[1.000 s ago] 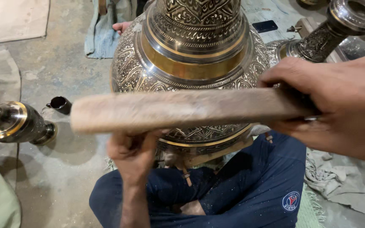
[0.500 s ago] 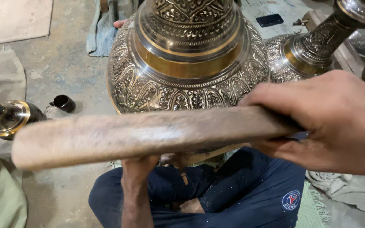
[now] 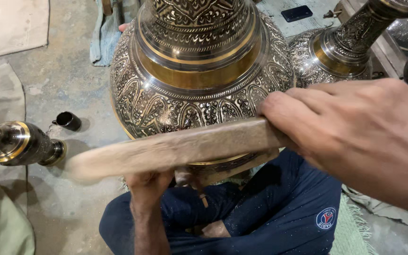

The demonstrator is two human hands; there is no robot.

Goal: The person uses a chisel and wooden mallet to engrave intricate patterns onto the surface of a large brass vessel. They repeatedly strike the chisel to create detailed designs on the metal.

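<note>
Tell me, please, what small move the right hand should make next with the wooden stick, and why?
Probably bring the stick down toward the left hand. The right hand grips its end in front of the engraved vase, its far end is blurred, and the left hand seems to hold a small tool, mostly hidden, at the vase's base.

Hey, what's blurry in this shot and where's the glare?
In the head view, the wooden stick smears at its left end from motion blur; the right hand gripping it looks soft; bright glare streaks the engraved brass vessel on its polished bands.
</note>
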